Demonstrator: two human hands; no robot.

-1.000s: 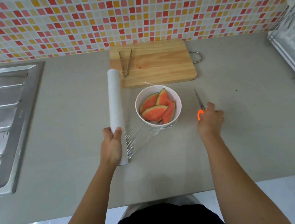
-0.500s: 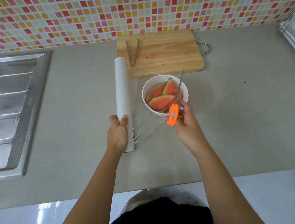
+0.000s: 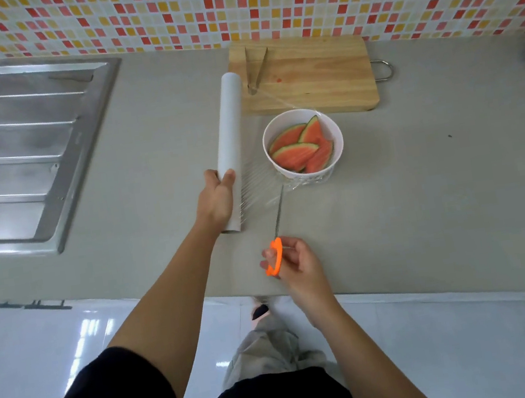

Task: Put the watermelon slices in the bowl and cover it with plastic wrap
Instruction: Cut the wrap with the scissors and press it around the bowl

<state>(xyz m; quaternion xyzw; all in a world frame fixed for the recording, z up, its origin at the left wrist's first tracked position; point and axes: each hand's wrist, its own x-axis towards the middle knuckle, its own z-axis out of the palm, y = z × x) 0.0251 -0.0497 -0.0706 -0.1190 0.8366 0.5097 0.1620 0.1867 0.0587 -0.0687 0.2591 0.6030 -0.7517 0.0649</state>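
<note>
White bowl (image 3: 280, 122) of watermelon slices (image 3: 295, 155) on a grey table (image 3: 420, 176), partly covered in clear plastic wrap (image 3: 255, 183)
The bowl sits just in front of a wooden cutting board (image 3: 315, 83) carrying metal tongs (image 3: 254, 68). Inside lie 4 thin wedges, red flesh with green rind, leaning on one another. The wrap lies over the bowl, bunches at its base and stretches in tight wrinkles to a white roll (image 3: 232, 125) lying just left of it. The left hand (image 3: 215, 198) grips the roll's near end. The right hand (image 3: 293, 262), near the table edge, holds orange-handled scissors (image 3: 277, 213), fingers curled through the handle, blade tip reaching the stretched wrap. A steel sink (image 3: 28, 147) lies far left
</note>
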